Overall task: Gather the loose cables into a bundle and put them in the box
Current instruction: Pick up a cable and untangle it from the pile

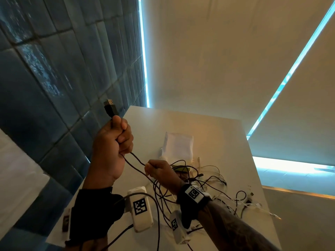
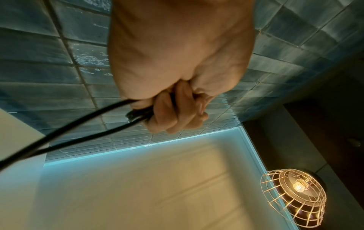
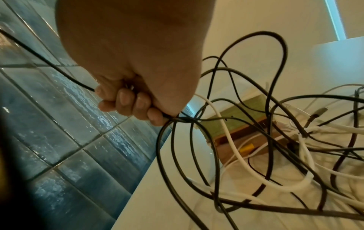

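While my left hand (image 1: 112, 142) is fisted round a black cable (image 1: 135, 160), its USB plug (image 1: 110, 106) sticking up above my thumb, my right hand (image 1: 159, 172) grips the same cable lower down. Below, loose cables (image 1: 213, 185), black and white, lie tangled on the table (image 1: 208, 127), over the box (image 3: 236, 124).

A white tabletop (image 1: 208, 127) stands against a wall of glossy blue tiles (image 1: 54, 69), with pale roller blinds (image 1: 217, 51) edged in cool light behind it, a white folded cloth (image 1: 178, 147) lying near its far end, and a lit wire-cage lamp (image 2: 295, 196) in the left wrist view.
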`<control>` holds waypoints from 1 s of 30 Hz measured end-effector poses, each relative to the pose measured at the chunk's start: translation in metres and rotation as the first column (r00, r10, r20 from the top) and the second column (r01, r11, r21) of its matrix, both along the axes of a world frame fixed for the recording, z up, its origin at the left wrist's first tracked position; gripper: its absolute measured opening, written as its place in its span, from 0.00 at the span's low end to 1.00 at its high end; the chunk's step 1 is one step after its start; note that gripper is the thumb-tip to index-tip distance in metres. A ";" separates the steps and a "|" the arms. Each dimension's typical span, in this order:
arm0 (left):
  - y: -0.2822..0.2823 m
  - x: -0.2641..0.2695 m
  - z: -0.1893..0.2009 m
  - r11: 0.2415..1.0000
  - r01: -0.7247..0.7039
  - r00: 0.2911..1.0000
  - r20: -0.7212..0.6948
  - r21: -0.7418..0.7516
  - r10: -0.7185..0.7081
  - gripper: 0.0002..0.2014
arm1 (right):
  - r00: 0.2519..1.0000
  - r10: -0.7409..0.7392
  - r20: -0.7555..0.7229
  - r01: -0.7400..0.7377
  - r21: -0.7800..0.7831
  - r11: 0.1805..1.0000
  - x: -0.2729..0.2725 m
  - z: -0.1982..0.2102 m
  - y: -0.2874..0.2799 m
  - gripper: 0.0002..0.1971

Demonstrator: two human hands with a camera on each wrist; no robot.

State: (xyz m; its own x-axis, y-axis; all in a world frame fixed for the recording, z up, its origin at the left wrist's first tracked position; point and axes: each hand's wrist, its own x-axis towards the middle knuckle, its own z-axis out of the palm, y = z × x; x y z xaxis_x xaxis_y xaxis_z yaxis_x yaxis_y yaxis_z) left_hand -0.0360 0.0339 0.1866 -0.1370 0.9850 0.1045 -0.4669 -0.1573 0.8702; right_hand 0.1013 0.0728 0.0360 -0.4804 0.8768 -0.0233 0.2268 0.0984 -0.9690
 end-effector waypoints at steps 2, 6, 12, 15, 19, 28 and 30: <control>-0.002 -0.001 0.003 1.000 -0.009 1.000 -0.027 -0.001 0.009 0.16 | 0.999 -0.027 0.023 0.027 0.000 1.000 -0.007 -0.007 -0.001 0.16; -0.006 -0.006 0.003 0.999 -0.051 0.997 -0.055 -0.017 0.050 0.18 | 0.992 -0.053 0.112 0.057 -0.032 0.998 -0.015 -0.023 -0.004 0.16; -0.005 -0.014 -0.009 0.982 -0.130 0.985 -0.131 -0.139 0.112 0.19 | 0.979 -0.172 0.108 0.176 -0.031 0.984 -0.019 -0.003 0.001 0.14; -0.005 -0.012 -0.017 0.956 -0.204 0.966 -0.204 -0.211 0.160 0.18 | 0.973 -0.221 -0.067 0.219 -0.032 0.975 -0.025 0.042 0.005 0.12; -0.007 -0.009 -0.025 0.911 -0.298 0.936 -0.276 -0.285 0.220 0.18 | 0.944 -0.163 -0.286 0.170 0.001 0.985 -0.031 0.091 0.003 0.11; -0.006 -0.021 -0.020 0.958 -0.160 0.986 -0.002 -0.237 0.164 0.17 | 0.946 0.088 -0.312 -0.061 0.096 0.994 -0.025 0.094 -0.017 0.11; -0.007 -0.019 -0.017 0.983 -0.080 0.988 0.115 -0.168 0.100 0.17 | 0.948 0.109 -0.299 -0.100 0.046 0.994 -0.024 0.086 -0.017 0.12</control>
State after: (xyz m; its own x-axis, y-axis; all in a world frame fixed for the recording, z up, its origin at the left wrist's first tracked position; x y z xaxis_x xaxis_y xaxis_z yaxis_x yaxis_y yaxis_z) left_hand -0.0549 0.0268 0.1699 -0.2277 0.9705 -0.0787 -0.5617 -0.0649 0.8248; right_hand 0.0771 0.0561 0.1224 -0.5502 0.8192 0.1619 -0.0879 0.1360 -0.9868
